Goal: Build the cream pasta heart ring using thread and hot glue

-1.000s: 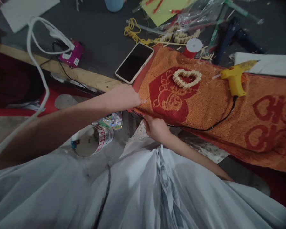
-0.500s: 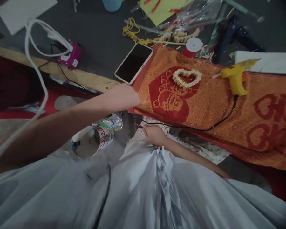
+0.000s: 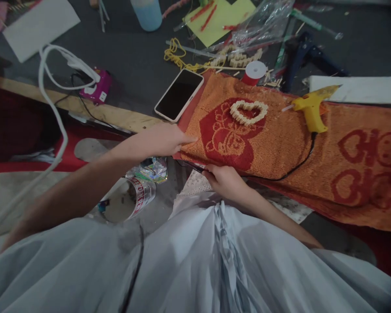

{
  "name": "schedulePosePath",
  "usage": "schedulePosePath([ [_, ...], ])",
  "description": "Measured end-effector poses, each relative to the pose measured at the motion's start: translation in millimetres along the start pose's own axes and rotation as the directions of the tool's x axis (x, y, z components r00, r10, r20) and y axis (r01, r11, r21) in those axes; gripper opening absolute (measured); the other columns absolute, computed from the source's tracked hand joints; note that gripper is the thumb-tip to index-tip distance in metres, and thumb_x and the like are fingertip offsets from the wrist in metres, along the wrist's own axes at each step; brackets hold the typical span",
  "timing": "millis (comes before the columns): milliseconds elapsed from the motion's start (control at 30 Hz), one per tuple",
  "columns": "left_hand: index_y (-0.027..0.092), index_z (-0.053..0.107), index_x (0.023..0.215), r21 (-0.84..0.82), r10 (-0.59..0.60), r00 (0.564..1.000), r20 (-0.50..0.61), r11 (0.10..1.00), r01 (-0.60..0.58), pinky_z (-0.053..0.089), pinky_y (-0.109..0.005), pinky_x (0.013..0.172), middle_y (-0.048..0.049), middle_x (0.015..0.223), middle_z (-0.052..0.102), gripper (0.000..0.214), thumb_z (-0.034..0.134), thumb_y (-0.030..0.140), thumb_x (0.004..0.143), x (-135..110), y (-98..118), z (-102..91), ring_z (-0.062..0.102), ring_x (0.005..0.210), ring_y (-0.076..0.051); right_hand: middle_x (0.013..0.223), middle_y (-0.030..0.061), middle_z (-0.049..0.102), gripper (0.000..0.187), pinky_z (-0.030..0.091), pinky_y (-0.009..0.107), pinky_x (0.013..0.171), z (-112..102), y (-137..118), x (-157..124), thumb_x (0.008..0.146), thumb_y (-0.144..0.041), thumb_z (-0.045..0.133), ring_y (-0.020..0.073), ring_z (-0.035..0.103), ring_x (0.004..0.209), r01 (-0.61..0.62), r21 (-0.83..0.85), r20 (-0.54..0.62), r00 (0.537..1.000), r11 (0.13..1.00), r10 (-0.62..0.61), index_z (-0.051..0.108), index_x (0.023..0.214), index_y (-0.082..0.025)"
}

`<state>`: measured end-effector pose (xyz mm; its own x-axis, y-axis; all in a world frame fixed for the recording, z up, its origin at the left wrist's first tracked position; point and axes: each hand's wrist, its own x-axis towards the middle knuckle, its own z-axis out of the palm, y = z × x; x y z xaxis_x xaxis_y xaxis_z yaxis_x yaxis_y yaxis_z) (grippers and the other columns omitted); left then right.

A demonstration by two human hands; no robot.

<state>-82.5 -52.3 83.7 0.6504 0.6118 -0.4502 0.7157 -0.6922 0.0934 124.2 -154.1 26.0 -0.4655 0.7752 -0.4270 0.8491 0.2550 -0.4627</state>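
Head view: an orange towel [image 3: 286, 150] lies along the near edge of the dark table [image 3: 127, 56], its front part hanging over the edge. Its pile looks thick and slightly rumpled, with dark red patterning: near the left end a broad red patch bears a figure outlined in orange, and at the right are heart outlines in red. On the towel rest a pale heart-shaped ring [image 3: 247, 120], ridged like rows of short sticks, and a yellow glue gun [image 3: 316, 117] whose black cord [image 3: 299, 166] curves down to the front edge.

The left hand [image 3: 171, 138] is at the towel's near-left corner, a digit laid on the cloth; the others are hidden, so I cannot tell how tightly it closes. The right hand [image 3: 227, 179], below that edge, is curled closed around a dark slender object [image 3: 194, 166] — slim, pointing left, too dim to identify.
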Motion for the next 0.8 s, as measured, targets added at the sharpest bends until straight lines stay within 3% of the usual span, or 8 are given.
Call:
schedulePosePath([
  [267, 0.022, 0.056, 0.139, -0.072, -0.061, 0.997, -0.049, 0.996, 0.058, 0.044, -0.026, 0.073, -0.0102, 0.104, 0.076, 0.049, 0.038, 0.026, 0.094, 7, -1, -17.2, 0.068, 0.082, -0.018, 0.082, 0.0080, 0.074, 0.030, 0.031, 0.027, 0.062, -30, 19, -17, 0.099, -0.032, 0.042, 0.0189, 0.066, 0.072, -0.039, 0.120, -0.115, 0.992, 0.992, 0.053, 0.066, 0.092, -0.016],
  [433, 0.025, 0.057, 0.138, -0.030, -0.080, 0.997, -0.009, 0.996, 0.080, 0.047, -0.029, 0.076, -0.0095, 0.117, 0.074, 0.049, 0.039, 0.026, 0.093, 23, 2, -22.2, 0.070, 0.093, -0.021, 0.084, 0.0085, 0.073, 0.030, 0.032, 0.026, 0.062, -48, 27, -21, 0.099, -0.033, 0.041, 0.0203, 0.067, 0.075, -0.096, 0.126, -0.141, 0.984, 0.987, 0.113, 0.066, 0.096, -0.017],
  [533, 0.028, 0.059, 0.137, 0.003, -0.062, 0.998, -0.022, 0.998, 0.062, 0.047, -0.030, 0.077, -0.0068, 0.114, 0.075, 0.048, 0.039, 0.028, 0.093, 35, 1, -23.7, 0.070, 0.093, -0.022, 0.088, 0.0099, 0.074, 0.031, 0.033, 0.027, 0.063, -59, 33, -22, 0.100, -0.033, 0.040, 0.0220, 0.068, 0.079, -0.133, 0.108, -0.150, 0.977, 0.985, 0.148, 0.066, 0.101, -0.016],
  [667, 0.027, 0.067, 0.125, 0.015, -0.015, 0.999, -0.052, 1.000, 0.015, 0.046, -0.028, 0.077, -0.0043, 0.110, 0.076, 0.043, 0.038, 0.030, 0.094, 52, 1, -30.5, 0.069, 0.095, -0.020, 0.088, 0.0099, 0.075, 0.032, 0.033, 0.028, 0.063, -71, 46, -24, 0.099, -0.032, 0.039, 0.0226, 0.069, 0.078, -0.192, 0.079, -0.197, 0.959, 0.978, 0.204, 0.067, 0.101, -0.017],
  [800, 0.019, 0.072, 0.099, 0.043, -0.040, 0.999, -0.010, 0.998, 0.040, 0.041, -0.028, 0.062, -0.0085, 0.095, 0.075, 0.037, 0.042, 0.040, 0.093, 68, 6, -38.1, 0.069, 0.084, -0.023, 0.088, 0.0101, 0.075, 0.033, 0.032, 0.029, 0.063, -82, 64, -26, 0.099, -0.032, 0.038, 0.0243, 0.069, 0.078, -0.227, 0.063, -0.255, 0.938, 0.972, 0.236, 0.068, 0.103, -0.017],
])
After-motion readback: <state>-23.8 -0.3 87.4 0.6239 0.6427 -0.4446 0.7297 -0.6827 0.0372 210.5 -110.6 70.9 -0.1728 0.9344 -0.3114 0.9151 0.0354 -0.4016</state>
